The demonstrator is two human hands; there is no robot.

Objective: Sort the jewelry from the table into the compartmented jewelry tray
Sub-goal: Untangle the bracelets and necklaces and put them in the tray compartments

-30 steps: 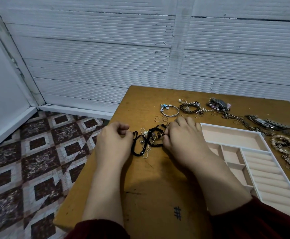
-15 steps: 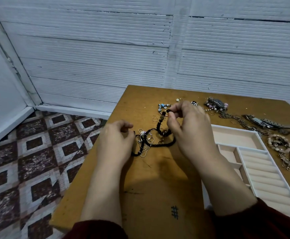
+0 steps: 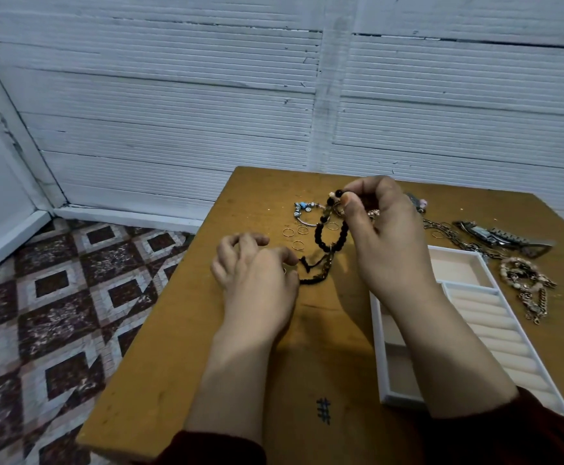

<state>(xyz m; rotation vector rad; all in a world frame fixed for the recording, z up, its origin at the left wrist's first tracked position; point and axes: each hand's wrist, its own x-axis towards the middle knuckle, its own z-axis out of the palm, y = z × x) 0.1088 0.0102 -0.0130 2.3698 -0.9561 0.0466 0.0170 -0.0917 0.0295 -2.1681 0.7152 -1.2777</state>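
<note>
Untangling the black beaded bracelet at frame centre: right hand pinches its top beads, left hand curls beside its cord tail, grasp unclear; next move likely: free it, then carry it to the tray, lower right

- Table — ochre wood, matt, scuffed and flecked with dark marks.
- Black bead bracelet — dull, rough-looking black beads on braided cord, with one or two glossy beads at the top.
- Tray — smooth white rim, plastic by the look, with a soft, matt, pale peach lining.
- Thin rings — fine, shiny, gold-coloured metal.
- Charm bracelet — polished silver metal with glossy blue beads.
- Watch — grey metal with a linked band and a dull gleam.
- Wall — white paint, ribbed, matt, cracked in places.
- Sleeve — dark red cloth.
</note>
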